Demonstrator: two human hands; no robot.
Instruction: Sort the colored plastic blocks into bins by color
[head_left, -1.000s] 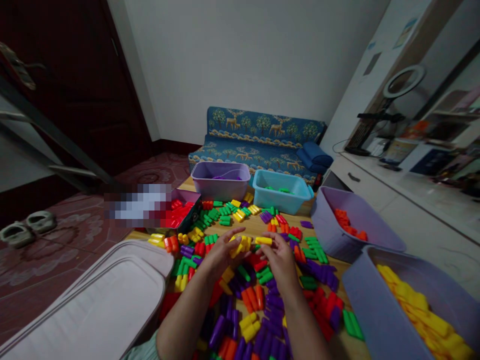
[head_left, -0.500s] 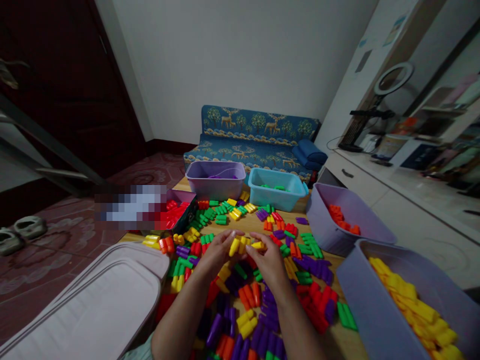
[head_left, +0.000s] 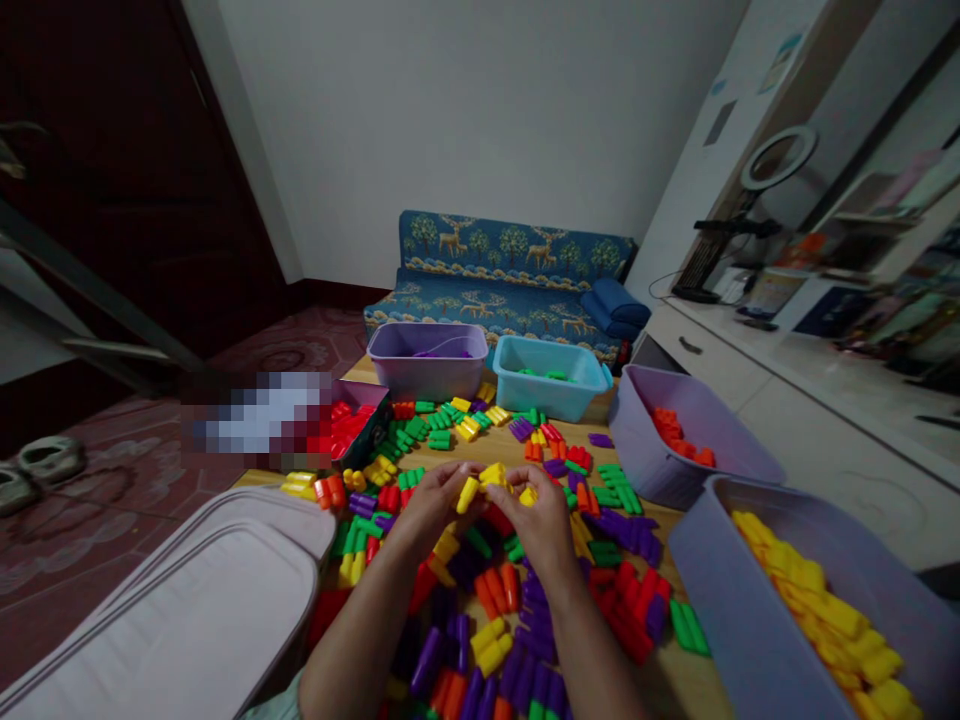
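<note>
In the head view my left hand (head_left: 444, 490) and my right hand (head_left: 536, 510) meet above the middle of the table. Yellow plastic building pieces (head_left: 491, 475) are pinched between them, one of them jutting down by my left fingers. Another yellow piece (head_left: 528, 496) shows in my right hand. How these pieces join is partly covered by my fingers. Beneath and around my hands lie many loose pieces: orange ones (head_left: 498, 589), yellow ones (head_left: 492, 648), purple ones (head_left: 634, 536) and green ones (head_left: 616, 488).
A purple bin (head_left: 427, 375) and a blue bin (head_left: 551, 385) stand at the back. On the right are a purple bin (head_left: 626, 430) with orange pieces and another (head_left: 697, 540) with yellow ones. Pale lids (head_left: 187, 620) lie left. A box (head_left: 371, 435) holds red pieces.
My hands stay over the same spot. The yellow pieces between my fingers have turned and risen slightly, and my right fingers have shifted around them.
</note>
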